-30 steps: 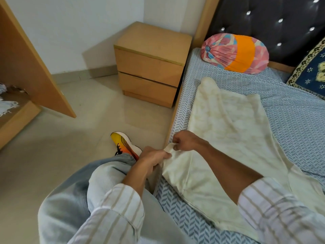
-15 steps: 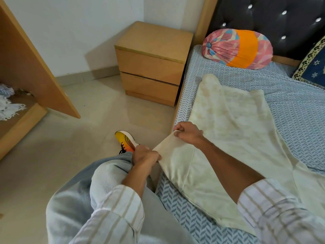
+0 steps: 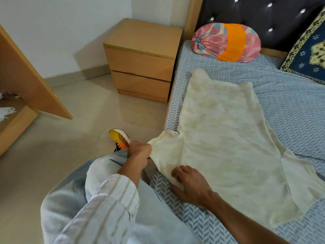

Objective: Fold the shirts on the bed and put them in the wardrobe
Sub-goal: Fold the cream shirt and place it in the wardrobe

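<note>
A cream shirt (image 3: pixel 226 138) lies spread flat on the bed (image 3: pixel 288 106), which has a blue-and-white patterned sheet. My left hand (image 3: pixel 139 152) is closed on the end of the shirt's near sleeve and holds it out past the bed's edge. My right hand (image 3: pixel 191 184) rests on the shirt's near lower edge, fingers pinching the cloth against the sheet. The wardrobe (image 3: pixel 19 88) stands open at the far left, with some white cloth on its low shelf.
A wooden two-drawer nightstand (image 3: pixel 142 60) stands by the bed's head. A pink-and-orange bolster (image 3: pixel 226 42) and a dark blue cushion (image 3: pixel 309 51) lie against the headboard. My knee and an orange shoe (image 3: pixel 119 139) are beside the bed, on tiled floor.
My left hand has drawn the sleeve out to the left. My right hand has left the sleeve and come down toward me onto the shirt's near edge.
</note>
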